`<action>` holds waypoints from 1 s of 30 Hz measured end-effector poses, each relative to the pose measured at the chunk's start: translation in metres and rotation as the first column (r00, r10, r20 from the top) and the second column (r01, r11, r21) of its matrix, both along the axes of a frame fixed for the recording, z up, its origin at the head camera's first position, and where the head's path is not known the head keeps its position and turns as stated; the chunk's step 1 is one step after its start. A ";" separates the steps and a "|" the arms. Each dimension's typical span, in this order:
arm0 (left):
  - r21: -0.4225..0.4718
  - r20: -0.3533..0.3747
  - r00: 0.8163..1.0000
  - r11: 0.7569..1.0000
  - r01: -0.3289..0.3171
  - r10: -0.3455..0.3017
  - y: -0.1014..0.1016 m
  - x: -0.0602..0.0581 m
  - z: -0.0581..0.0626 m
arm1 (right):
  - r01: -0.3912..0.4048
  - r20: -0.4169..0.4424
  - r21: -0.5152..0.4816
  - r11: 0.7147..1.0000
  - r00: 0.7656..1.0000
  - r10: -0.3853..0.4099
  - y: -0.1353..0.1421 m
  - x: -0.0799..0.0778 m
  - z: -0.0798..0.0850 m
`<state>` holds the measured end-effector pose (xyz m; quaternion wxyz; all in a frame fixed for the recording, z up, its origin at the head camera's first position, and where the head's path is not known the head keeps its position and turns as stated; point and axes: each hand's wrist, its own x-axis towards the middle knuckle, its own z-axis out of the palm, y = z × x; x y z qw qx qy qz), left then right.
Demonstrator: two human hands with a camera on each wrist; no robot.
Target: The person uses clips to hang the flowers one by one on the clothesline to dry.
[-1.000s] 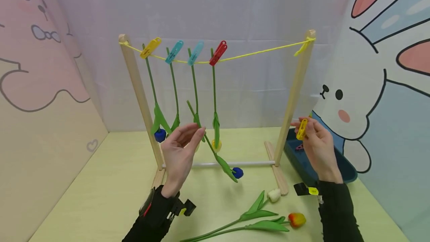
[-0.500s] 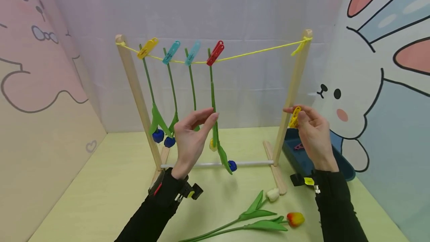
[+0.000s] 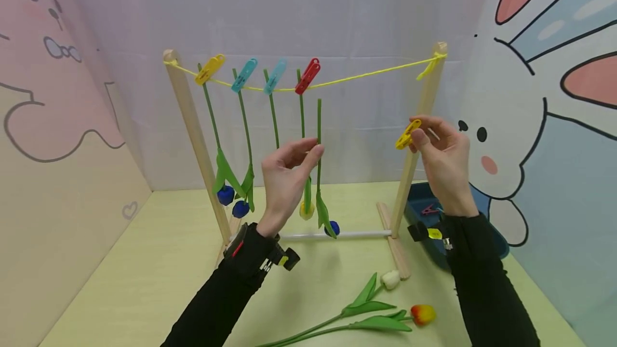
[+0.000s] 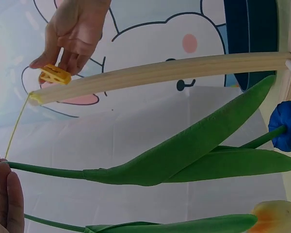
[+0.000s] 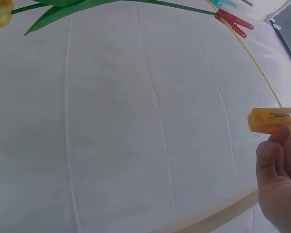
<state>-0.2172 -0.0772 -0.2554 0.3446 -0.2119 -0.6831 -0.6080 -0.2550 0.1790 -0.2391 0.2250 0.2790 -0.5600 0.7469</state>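
Observation:
My left hand [image 3: 291, 178] pinches the stem of a blue tulip [image 3: 331, 228], which hangs bloom down just right of the last clipped flower. In the left wrist view that blue tulip's leaves [image 4: 184, 141] spread across the middle. My right hand [image 3: 445, 162] holds a yellow clothespin [image 3: 408, 134] in front of the right post, below the yellow line [image 3: 371, 75]. From the line hang several tulips by their stems, under a yellow clothespin [image 3: 210, 69], two blue clothespins [image 3: 244, 75] and a red clothespin [image 3: 307, 76]. My left hand partly covers the hanging flowers behind it.
Two wooden posts [image 3: 196, 143] joined by a white rod [image 3: 356, 234] carry the line. A white tulip [image 3: 390, 280] and a red-yellow tulip [image 3: 423, 315] lie on the table in front. A dark blue tray [image 3: 429, 240] with clothespins stands at the right.
My left hand has moved up and right, and its blue tulip has swung from slanted to nearly upright. The right hand has risen toward the line and turned the yellow clothespin.

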 end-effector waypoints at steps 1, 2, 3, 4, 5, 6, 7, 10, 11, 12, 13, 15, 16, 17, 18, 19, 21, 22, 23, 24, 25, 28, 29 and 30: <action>0.005 0.001 1.000 1.000 0.002 -0.002 0.000 -0.001 0.002 | -0.008 -0.017 -0.013 1.000 1.000 0.008 -0.003 -0.001 0.004; 0.011 0.002 1.000 1.000 0.004 -0.004 0.001 -0.003 0.003 | -0.011 -0.031 -0.021 1.000 0.999 0.010 -0.006 -0.003 0.009; 0.016 0.001 1.000 1.000 0.006 -0.006 0.001 -0.004 0.005 | -0.019 -0.044 -0.033 0.999 0.999 0.017 -0.009 -0.004 0.013; 0.018 0.000 1.000 1.000 0.003 -0.003 0.001 -0.005 0.007 | -0.022 -0.054 -0.040 0.999 0.998 0.020 -0.012 -0.006 0.017; 0.019 0.000 1.000 1.000 0.005 -0.005 0.002 -0.007 0.008 | -0.028 -0.066 -0.046 0.999 0.997 0.025 -0.016 -0.007 0.022; 0.020 -0.001 1.000 1.000 0.007 -0.007 0.002 -0.008 0.010 | -0.031 -0.075 -0.049 0.998 0.997 0.027 -0.018 -0.008 0.026; 0.020 0.000 1.000 1.000 0.012 -0.012 0.003 -0.009 0.011 | -0.033 -0.084 -0.052 0.998 0.996 0.028 -0.021 -0.009 0.029; 0.017 0.009 1.000 1.000 0.026 -0.026 0.004 -0.012 0.013 | -0.027 -0.122 -0.047 0.999 0.992 0.021 -0.029 -0.012 0.039; 0.018 0.014 0.999 0.999 0.032 -0.032 0.005 -0.013 0.014 | -0.027 -0.135 -0.044 0.999 0.991 0.021 -0.032 -0.014 0.042; 0.019 0.018 0.999 0.999 0.036 -0.037 0.006 -0.014 0.014 | -0.027 -0.145 -0.041 0.999 0.989 0.021 -0.035 -0.015 0.045; 0.020 0.025 0.999 0.999 0.041 -0.041 0.006 -0.015 0.015 | -0.030 -0.156 -0.042 0.999 0.987 0.023 -0.037 -0.017 0.047; 0.024 0.034 0.998 0.998 0.050 -0.050 0.007 -0.017 0.016 | -0.031 -0.171 -0.040 0.999 0.985 0.024 -0.043 -0.019 0.052; 0.027 0.038 0.998 0.998 0.053 -0.054 0.008 -0.018 0.017 | -0.036 -0.174 -0.043 0.998 0.984 0.028 -0.045 -0.020 0.054; 0.029 0.041 0.998 0.998 0.057 -0.058 0.008 -0.019 0.017 | -0.037 -0.174 -0.046 0.998 0.984 0.029 -0.048 -0.021 0.057; 0.032 0.043 0.997 0.998 0.060 -0.062 0.009 -0.020 0.018 | -0.041 -0.172 -0.052 0.998 0.985 0.032 -0.050 -0.022 0.059; 0.034 0.043 0.997 0.997 0.063 -0.064 0.010 -0.020 0.019 | -0.039 -0.171 -0.053 0.998 0.985 0.030 -0.053 -0.022 0.062; 0.040 0.041 0.997 0.997 0.070 -0.072 0.011 -0.023 0.020 | -0.037 -0.171 -0.049 0.998 0.985 0.028 -0.057 -0.023 0.066; 0.044 0.041 0.996 0.996 0.074 -0.076 0.012 -0.023 0.021 | -0.030 -0.173 -0.046 0.998 0.985 0.022 -0.059 -0.024 0.069; 0.047 0.037 0.996 0.996 0.078 -0.080 0.013 -0.024 0.022 | -0.028 -0.173 -0.045 0.999 0.985 0.020 -0.061 -0.024 0.071; 0.051 0.034 0.996 0.995 0.083 -0.085 0.014 -0.026 0.024 | -0.018 -0.178 -0.039 0.999 0.984 0.011 -0.063 -0.025 0.073; 0.054 0.029 0.996 0.995 0.086 -0.087 0.015 -0.027 0.024 | -0.004 -0.182 -0.030 1.000 0.983 -0.001 -0.065 -0.025 0.075; 0.063 0.026 0.995 0.994 0.093 -0.095 0.018 -0.030 0.027 | 0.029 -0.179 -0.022 0.999 0.983 -0.032 -0.070 -0.027 0.080; 0.064 0.025 0.995 0.994 0.093 -0.095 0.018 -0.031 0.027 | 0.038 -0.175 -0.021 0.999 0.984 -0.041 -0.072 -0.028 0.081; 0.066 0.027 0.995 0.994 0.091 -0.093 0.019 -0.032 0.028 | 0.051 -0.173 -0.018 0.999 0.983 -0.054 -0.073 -0.029 0.083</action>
